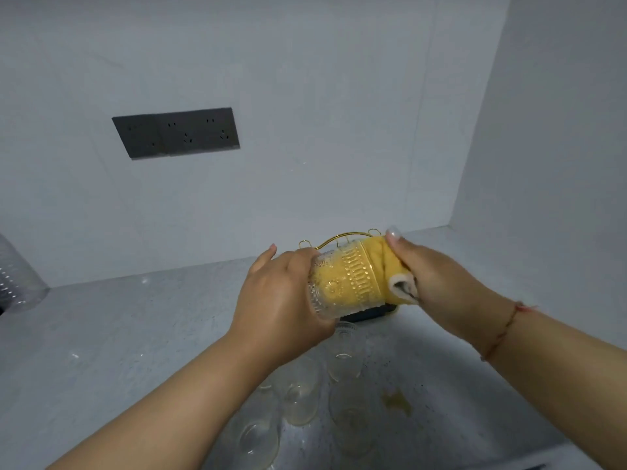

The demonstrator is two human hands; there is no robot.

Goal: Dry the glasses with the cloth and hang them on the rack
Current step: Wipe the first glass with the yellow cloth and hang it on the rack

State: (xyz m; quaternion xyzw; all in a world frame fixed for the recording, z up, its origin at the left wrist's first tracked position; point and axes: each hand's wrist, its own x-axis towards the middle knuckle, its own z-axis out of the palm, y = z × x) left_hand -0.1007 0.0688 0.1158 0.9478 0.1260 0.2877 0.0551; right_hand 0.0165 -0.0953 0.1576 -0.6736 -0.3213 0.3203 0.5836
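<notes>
So far the job looks barely begun. The left hand (281,300) has its fingers wrapped round the base of an embossed glass (342,279), held on its side just in front of the gold wire rack (334,239). The right hand (431,276) has its fingers clamped on the yellow cloth (390,269), which is stuffed into the mouth of the glass, so the inside is being wiped. What shows of the rack, its top rail and loops above the hands, carries no glass; the rest is hidden. In front of the rack, below the hands, several clear glasses (298,391) stand on the grey bench (118,334), apparently waiting for drying and hanging.
</notes>
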